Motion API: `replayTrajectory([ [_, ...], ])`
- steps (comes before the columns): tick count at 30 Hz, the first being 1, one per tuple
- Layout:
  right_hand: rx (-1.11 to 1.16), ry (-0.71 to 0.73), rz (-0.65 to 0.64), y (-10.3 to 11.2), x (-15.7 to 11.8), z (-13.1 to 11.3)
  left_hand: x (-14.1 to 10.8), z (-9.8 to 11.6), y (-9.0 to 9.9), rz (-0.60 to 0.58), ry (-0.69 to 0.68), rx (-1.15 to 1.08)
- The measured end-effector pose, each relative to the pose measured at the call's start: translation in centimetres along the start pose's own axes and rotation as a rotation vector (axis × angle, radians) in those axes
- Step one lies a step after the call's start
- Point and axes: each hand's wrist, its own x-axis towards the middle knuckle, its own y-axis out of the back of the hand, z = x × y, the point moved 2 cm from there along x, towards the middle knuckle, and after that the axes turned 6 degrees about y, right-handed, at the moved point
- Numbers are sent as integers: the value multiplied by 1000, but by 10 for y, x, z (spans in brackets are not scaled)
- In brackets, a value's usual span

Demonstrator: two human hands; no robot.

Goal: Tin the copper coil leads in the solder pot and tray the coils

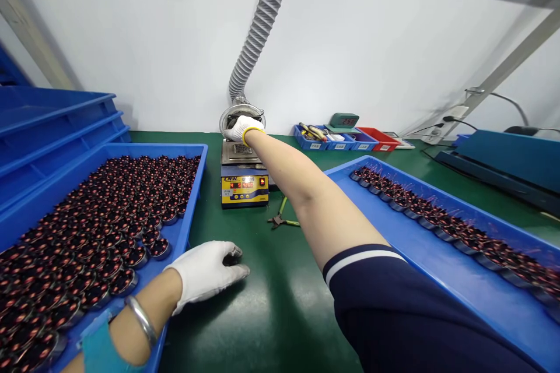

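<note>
My right hand (245, 129), in a white glove with a yellow cuff edge, reaches over the heated, solder-pot-like unit (244, 191) with a lit red display. Its fingers are curled under the round metal hood (258, 111); what they grip is hidden. My left hand (205, 273), also in a white glove with darkened fingertips, hovers by the near right edge of the left blue tray (199, 186). Thumb and fingers are apart there, with nothing between them. Packed in that tray are many round black parts (131, 210) with copper-coloured windings.
Green-handled cutters (283, 218) lie beside the unit. At right, a second blue tray (394, 250) carries a row of similar parts with upright wires (420, 210). Small bins (339, 143) and a clock (344, 120) stand behind. A ribbed duct (262, 23) descends to the hood. Stacked blue trays (56, 128) stand left.
</note>
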Motion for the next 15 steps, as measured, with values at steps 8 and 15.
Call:
replayTrajectory([
  [8, -44, 1, 31, 2, 0, -2, 0, -2, -1, -2, 2, -3],
  [15, -13, 11, 111, 27, 8, 2, 1, -2, -1, -23, -7, -17],
])
